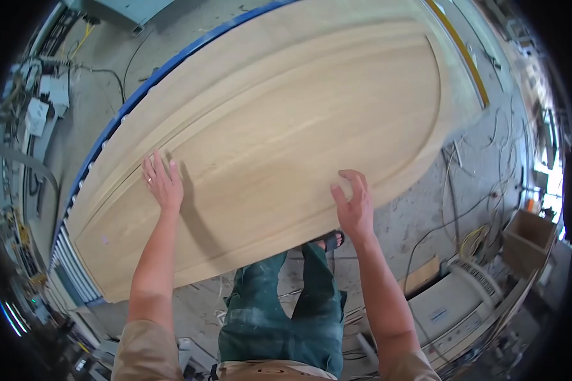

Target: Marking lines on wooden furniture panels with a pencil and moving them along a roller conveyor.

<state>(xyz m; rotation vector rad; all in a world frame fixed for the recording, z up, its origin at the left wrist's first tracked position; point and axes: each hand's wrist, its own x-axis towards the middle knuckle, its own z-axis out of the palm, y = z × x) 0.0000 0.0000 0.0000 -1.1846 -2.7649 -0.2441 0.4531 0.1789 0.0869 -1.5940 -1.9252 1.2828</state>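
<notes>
A large pale wooden panel (286, 146) with a moulded, raised border lies flat across the view, one end at lower left and the other at upper right. Over its left part is my left hand (164, 184), fingers stretched out towards the far groove and holding nothing. Whether the fingertips press on the wood I cannot tell. Close to the near edge, my right hand (356, 206) has its thumb and fingers apart and slightly bent, with nothing in them. Its contact with the panel is unclear.
A blue conveyor frame (190, 49) runs along the panel's far side, with metal rollers (76, 270) showing at lower left. A yellow strip (459, 51) stands beyond the right end. Cables (451, 222), a cardboard box (529, 238) and a pale machine housing (454, 301) are at right.
</notes>
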